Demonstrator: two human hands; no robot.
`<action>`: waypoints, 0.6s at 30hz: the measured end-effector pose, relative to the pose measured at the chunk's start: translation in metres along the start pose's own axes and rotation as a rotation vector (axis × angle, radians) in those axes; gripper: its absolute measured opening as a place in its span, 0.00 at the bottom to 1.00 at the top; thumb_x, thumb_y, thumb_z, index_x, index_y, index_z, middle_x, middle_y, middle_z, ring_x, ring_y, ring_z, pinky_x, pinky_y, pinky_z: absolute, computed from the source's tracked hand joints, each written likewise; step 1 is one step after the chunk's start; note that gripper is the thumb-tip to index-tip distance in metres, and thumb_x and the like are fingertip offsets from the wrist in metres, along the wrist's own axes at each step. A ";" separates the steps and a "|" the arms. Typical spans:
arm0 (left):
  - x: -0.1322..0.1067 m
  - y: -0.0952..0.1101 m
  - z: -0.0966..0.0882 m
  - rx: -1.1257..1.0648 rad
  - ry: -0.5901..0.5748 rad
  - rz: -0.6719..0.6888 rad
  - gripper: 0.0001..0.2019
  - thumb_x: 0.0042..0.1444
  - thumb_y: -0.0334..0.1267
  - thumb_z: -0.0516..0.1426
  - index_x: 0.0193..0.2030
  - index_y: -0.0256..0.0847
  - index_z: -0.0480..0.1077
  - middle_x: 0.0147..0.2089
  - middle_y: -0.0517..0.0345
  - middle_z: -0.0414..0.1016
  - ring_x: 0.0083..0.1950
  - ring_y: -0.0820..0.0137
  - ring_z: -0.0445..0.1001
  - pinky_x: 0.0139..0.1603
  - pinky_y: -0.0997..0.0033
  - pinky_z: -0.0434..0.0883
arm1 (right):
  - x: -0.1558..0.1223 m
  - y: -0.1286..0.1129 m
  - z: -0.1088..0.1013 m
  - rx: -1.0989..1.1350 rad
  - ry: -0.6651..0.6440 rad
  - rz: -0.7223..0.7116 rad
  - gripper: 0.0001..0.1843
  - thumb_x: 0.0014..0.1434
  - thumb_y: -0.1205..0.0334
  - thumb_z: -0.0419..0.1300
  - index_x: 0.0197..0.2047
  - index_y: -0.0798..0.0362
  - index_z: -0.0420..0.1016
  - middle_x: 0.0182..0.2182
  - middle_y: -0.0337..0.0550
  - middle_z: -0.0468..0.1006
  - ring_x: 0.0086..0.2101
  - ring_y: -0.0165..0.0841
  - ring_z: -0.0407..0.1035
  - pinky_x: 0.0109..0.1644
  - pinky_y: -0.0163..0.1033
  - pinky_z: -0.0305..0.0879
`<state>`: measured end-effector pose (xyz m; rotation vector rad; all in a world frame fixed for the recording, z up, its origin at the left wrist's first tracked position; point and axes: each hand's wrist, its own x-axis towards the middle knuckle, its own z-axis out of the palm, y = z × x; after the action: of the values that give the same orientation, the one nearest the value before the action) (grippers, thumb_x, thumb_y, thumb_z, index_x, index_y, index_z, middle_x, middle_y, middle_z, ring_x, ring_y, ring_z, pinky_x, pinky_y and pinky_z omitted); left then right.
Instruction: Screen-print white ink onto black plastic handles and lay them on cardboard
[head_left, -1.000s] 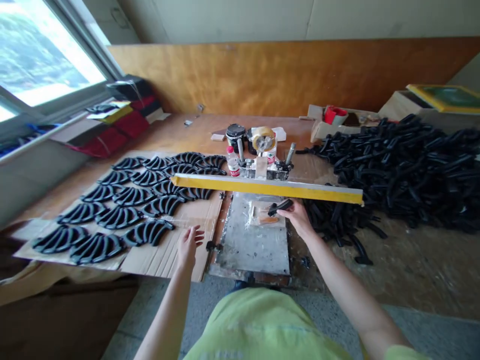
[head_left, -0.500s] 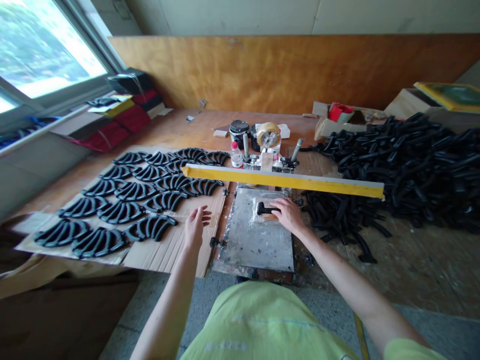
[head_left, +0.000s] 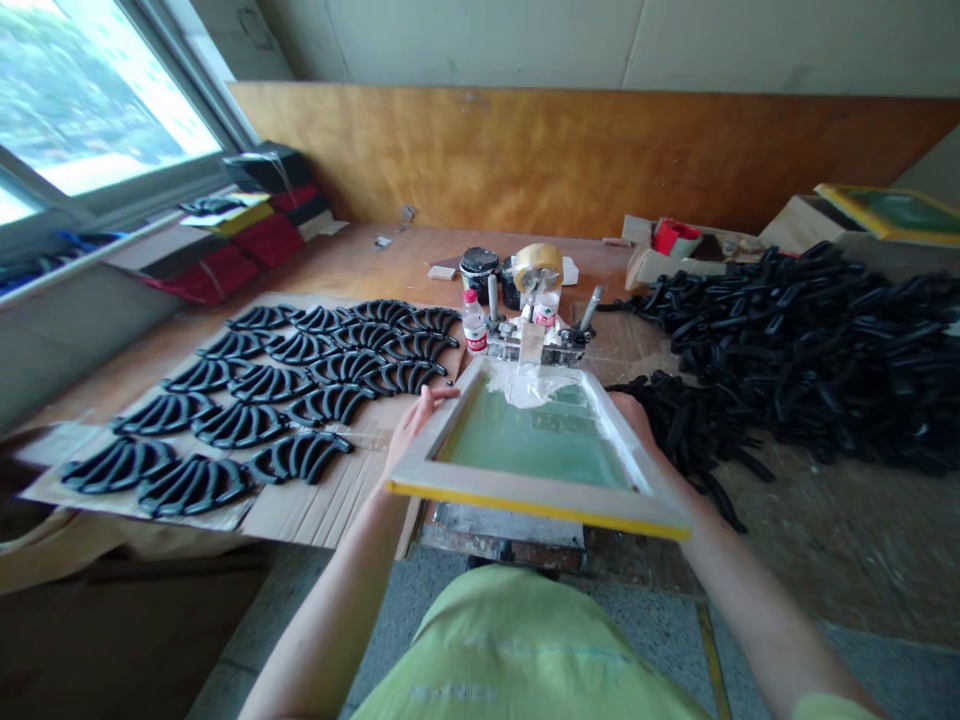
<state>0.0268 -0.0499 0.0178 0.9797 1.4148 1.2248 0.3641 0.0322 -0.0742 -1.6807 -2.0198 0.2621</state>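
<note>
A screen printing frame [head_left: 540,503] with a green mesh, pale sides and a yellow-taped front edge is tilted over the grey metal base plate [head_left: 510,527], its near edge raised. White ink [head_left: 531,387] lies at the mesh's far end, beside an upright squeegee or scraper [head_left: 532,343]. At the frame's left side, my left hand [head_left: 417,425] grips the edge, fingers partly showing. My right hand [head_left: 636,412] is closed at the right side, its fingers mostly hidden by the frame. The black curved piece on the plate is hidden beneath the frame.
Rows of black curved handles [head_left: 247,422] lie fanned on cardboard [head_left: 330,512] at left. A large heap of similar black pieces [head_left: 817,350] covers the right. Behind the clamp stand a red-capped bottle [head_left: 474,325], a black-lidded tub [head_left: 478,272] and a tape roll [head_left: 538,265].
The frame has swung down from nearly upright to a low tilt over the plate. My right hand has left the black piece, and both hands are now at the frame's sides.
</note>
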 end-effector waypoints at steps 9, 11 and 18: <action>-0.008 -0.120 -0.007 0.002 -0.008 -0.246 0.39 0.47 0.53 0.61 0.64 0.40 0.61 0.30 0.59 0.75 0.28 0.70 0.73 0.27 0.75 0.67 | 0.067 -0.091 0.023 -0.102 -0.054 -0.352 0.26 0.54 0.66 0.64 0.56 0.55 0.69 0.52 0.53 0.71 0.52 0.42 0.64 0.56 0.44 0.63; -0.005 -0.129 -0.008 0.019 -0.022 -0.231 0.37 0.48 0.54 0.61 0.62 0.39 0.63 0.31 0.58 0.76 0.29 0.69 0.73 0.28 0.74 0.67 | 0.070 -0.105 0.033 -0.169 -0.205 -0.332 0.15 0.55 0.66 0.62 0.48 0.55 0.73 0.44 0.50 0.76 0.47 0.41 0.67 0.51 0.41 0.64; -0.002 -0.142 -0.015 0.109 -0.042 -0.219 0.33 0.51 0.57 0.58 0.60 0.40 0.66 0.37 0.55 0.78 0.33 0.68 0.74 0.30 0.73 0.68 | 0.060 -0.091 0.038 -0.316 -0.244 -0.163 0.08 0.58 0.68 0.56 0.40 0.58 0.73 0.41 0.54 0.77 0.44 0.41 0.68 0.48 0.41 0.61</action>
<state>0.0160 -0.0784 -0.1219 0.8923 1.5252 0.9700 0.2595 0.0761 -0.0513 -1.7209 -2.4727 0.0975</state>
